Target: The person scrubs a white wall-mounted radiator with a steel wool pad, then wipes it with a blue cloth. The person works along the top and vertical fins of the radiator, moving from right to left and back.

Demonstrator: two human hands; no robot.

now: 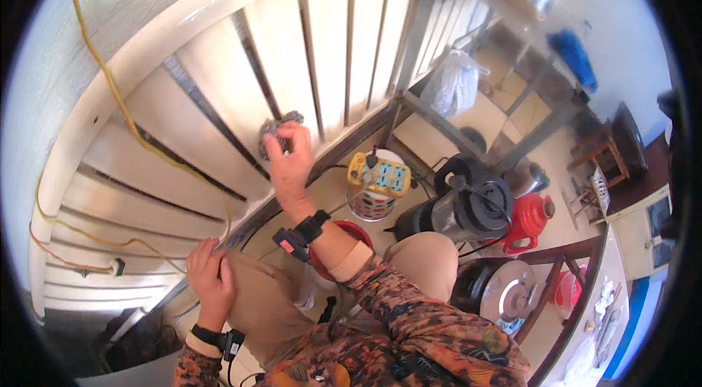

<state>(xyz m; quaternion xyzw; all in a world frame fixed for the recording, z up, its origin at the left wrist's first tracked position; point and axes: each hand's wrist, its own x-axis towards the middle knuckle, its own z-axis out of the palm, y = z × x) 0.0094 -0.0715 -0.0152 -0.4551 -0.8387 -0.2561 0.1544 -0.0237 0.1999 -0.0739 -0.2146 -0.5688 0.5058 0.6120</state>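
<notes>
My right hand pinches a grey steel-wool scourer between thumb and fingers. The scourer lies against a white slatted panel with long dark gaps, close to its lower edge. My left hand rests on my left knee beside the panel's lower edge, its fingers lightly bent; nothing shows in it, though its palm is hidden. A yellow cord hangs across the panel and runs down behind the left fingers.
A yellow power strip sits on a patterned container. A black-lidded kettle, a red jug and a lidded cooker stand right of my knee. A red basin is under my right forearm. Beyond stands a metal frame.
</notes>
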